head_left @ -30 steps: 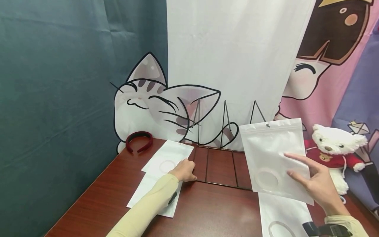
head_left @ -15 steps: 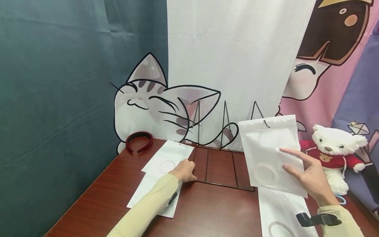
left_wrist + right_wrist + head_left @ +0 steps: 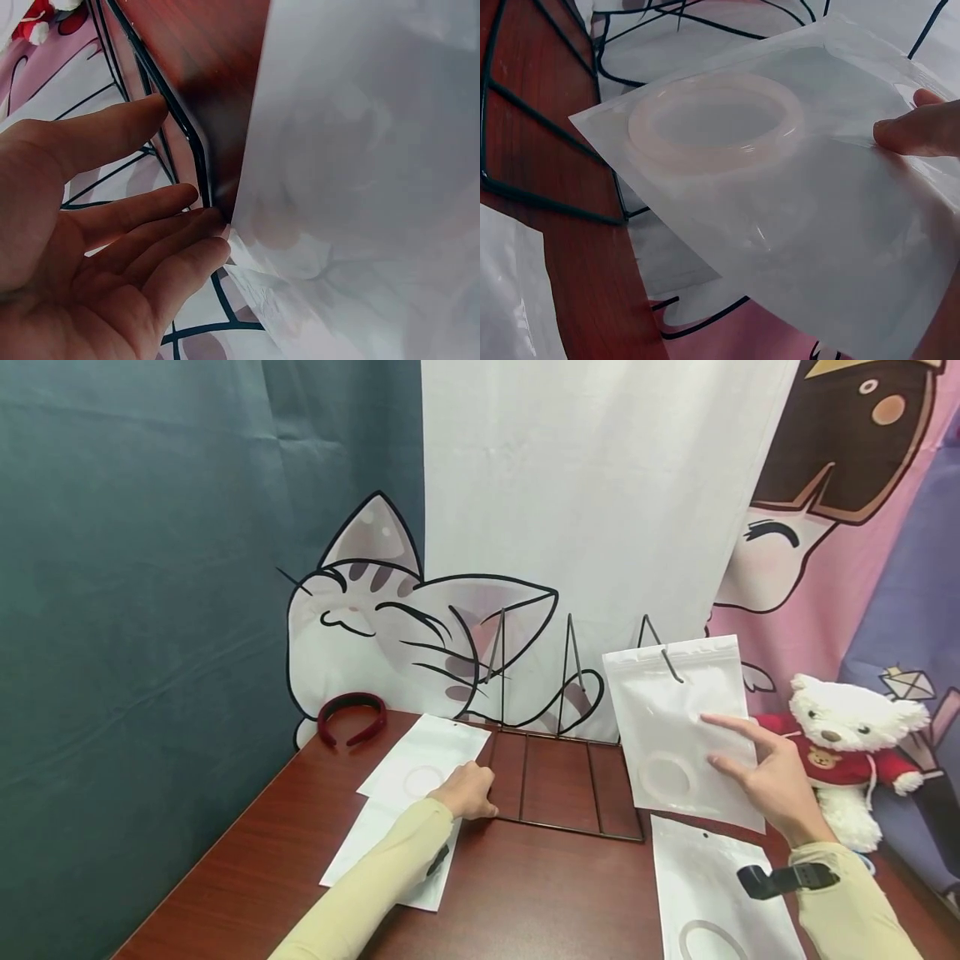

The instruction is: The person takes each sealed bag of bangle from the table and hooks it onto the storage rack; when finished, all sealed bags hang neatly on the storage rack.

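Note:
My right hand [image 3: 780,783] pinches a white zip bag [image 3: 671,718] by its right side, thumb on the front. A pale ring [image 3: 716,124] shows through the bag. The bag's top hole is on the right hook of a black wire rack [image 3: 558,829], and the hook's tip sticks out in front. My left hand [image 3: 467,791] grips the front left corner of the rack's base; in the left wrist view the thumb and fingers are at the black wire [image 3: 196,154]. The rack's other two hooks carry nothing.
Two overlapping white bags [image 3: 393,827] lie on the table [image 3: 555,893] left of the rack. Another white bag [image 3: 712,881] lies at the front right. A dark red headband [image 3: 352,700] is at the back left, and a white teddy bear [image 3: 840,735] sits at the right.
My right hand has moved the bag back and up, so more of the hook now pokes through its hole. The left hand stays on the rack.

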Available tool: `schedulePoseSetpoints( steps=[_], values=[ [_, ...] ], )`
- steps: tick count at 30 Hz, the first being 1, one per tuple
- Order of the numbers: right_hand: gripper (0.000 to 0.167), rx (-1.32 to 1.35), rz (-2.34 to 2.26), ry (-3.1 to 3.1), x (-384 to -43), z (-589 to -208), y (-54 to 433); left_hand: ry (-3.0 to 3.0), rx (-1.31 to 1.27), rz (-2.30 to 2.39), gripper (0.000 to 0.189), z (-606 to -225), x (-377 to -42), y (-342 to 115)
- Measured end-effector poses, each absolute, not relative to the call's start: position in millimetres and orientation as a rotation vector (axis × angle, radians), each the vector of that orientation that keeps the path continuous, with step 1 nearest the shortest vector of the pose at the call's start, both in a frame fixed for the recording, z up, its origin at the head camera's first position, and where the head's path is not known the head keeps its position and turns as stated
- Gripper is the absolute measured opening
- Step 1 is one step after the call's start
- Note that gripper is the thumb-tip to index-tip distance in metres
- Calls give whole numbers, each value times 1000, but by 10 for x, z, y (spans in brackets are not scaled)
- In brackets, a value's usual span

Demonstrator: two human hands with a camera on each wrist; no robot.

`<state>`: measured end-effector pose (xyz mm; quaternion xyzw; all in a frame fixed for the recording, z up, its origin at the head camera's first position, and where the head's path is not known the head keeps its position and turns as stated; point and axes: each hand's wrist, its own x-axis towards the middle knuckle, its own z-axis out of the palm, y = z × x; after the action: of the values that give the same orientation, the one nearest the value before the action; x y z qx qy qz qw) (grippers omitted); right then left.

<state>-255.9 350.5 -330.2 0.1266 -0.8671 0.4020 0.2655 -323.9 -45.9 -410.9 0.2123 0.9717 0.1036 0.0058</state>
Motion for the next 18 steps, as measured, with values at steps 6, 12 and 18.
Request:
schedulePoseSetpoints(
  steps=[6, 12, 18],
  values=[
    [54, 313, 1104, -2354, -2718, -3300, 3516, 3057, 672, 317, 31, -4115, -3243, -461],
    [54, 259, 1109, -2383, -2841, -3277, 3510, 3054, 671, 307, 30, -4111, -3229, -457],
    [55, 243, 1108, -2405, -2955, -3233, 3501, 3055, 676, 309, 30, -4117, -3226, -451]
  ],
)
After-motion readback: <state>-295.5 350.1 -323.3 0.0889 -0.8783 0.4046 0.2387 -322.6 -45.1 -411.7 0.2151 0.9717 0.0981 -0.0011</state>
